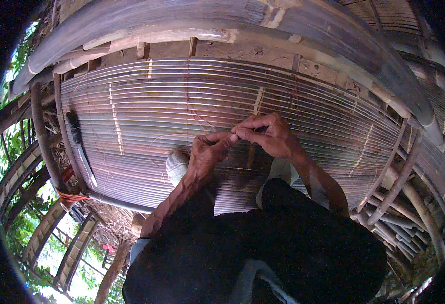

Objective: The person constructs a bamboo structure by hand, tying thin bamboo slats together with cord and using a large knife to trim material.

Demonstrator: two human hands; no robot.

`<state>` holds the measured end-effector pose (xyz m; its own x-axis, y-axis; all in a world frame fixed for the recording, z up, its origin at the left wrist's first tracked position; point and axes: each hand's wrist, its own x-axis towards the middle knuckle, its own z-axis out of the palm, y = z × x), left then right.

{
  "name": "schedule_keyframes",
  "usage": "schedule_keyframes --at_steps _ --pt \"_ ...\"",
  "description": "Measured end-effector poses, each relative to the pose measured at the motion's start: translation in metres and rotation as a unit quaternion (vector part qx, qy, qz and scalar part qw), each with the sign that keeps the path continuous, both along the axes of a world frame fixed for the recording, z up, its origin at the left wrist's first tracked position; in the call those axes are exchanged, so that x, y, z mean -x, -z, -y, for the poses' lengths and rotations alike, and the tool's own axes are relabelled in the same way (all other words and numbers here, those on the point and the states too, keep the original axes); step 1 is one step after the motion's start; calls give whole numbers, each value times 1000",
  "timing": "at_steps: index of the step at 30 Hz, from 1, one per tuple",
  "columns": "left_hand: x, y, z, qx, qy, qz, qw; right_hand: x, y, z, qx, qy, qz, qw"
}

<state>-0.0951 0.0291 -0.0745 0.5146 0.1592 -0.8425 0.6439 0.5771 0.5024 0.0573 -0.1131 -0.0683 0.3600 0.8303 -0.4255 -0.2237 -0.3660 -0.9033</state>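
My left hand (210, 151) and my right hand (269, 133) meet fingertip to fingertip above a floor of thin slats (151, 109). Both are pinched closed. A thin orange-brown strand (198, 116) curves over the slats toward the left fingers, so the left hand seems to grip it. What lies between the right thumb and forefinger is too small to make out. More of the strand loops left of my left hand. Beneath my hands, my feet in pale grey socks (176, 166) rest on the slats.
At the left edge of the slats lies a knife (83, 154) with a dark handle or sheath. A thick bamboo pole (182, 23) spans the far side. Wooden posts (45, 134) stand at the left, and an orange cord (72, 196) is tied round a joint there.
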Motion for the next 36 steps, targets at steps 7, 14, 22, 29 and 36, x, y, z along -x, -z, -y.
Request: schedule_keyframes --at_steps 7,14,22,29,36 --pt "3 1 -3 0 18 15 1000 1 2 0 15 -12 25 999" --pt "-9 -14 -12 -97 71 45 992 5 -4 -1 75 -27 53 995" --pt "-8 -17 -20 -66 41 85 993 7 -3 -2 95 -109 90 985" --pt "1 -4 -25 -67 91 108 988 8 -7 -7 118 -136 16 984" --pt "9 -10 -37 -61 30 155 986 -10 -3 -48 -79 -70 188 976"
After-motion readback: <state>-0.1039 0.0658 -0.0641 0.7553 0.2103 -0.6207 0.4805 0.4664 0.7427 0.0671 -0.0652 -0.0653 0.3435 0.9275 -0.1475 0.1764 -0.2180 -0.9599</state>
